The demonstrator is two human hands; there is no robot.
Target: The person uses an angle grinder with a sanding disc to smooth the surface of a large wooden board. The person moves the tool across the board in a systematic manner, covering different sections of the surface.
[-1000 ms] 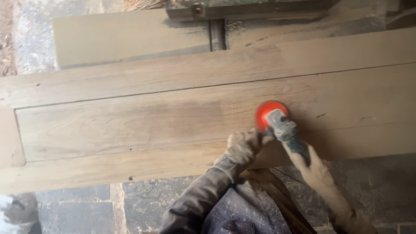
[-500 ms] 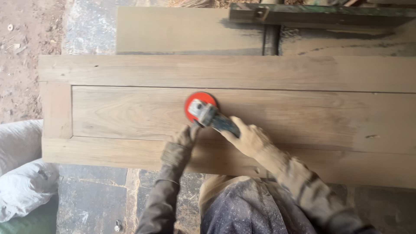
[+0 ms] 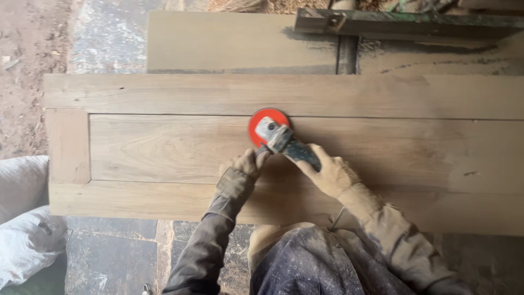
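Rough, open-sided woodworking shop. Large framed wooden panel (image 3: 284, 147) laid flat across the view, bare and unfinished, grain showing. Handheld power sander with red disc (image 3: 268, 127) pressed on the panel, gripped by dust-caked gloved hands (image 3: 327, 173). Fine sawdust coating sleeves, apron and boards alike. More planks (image 3: 240, 41) and a dusty metal rail (image 3: 409, 22) beyond. Worn stone-slab floor (image 3: 109, 257) below, bare dirt ground (image 3: 27, 71) at the left edge, grey-white filled sacks (image 3: 24, 229) slumped beside the panel.

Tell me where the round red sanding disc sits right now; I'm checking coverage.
In the head view, the round red sanding disc lies on the recessed wooden panel, near its upper edge, left of centre, just above both hands.
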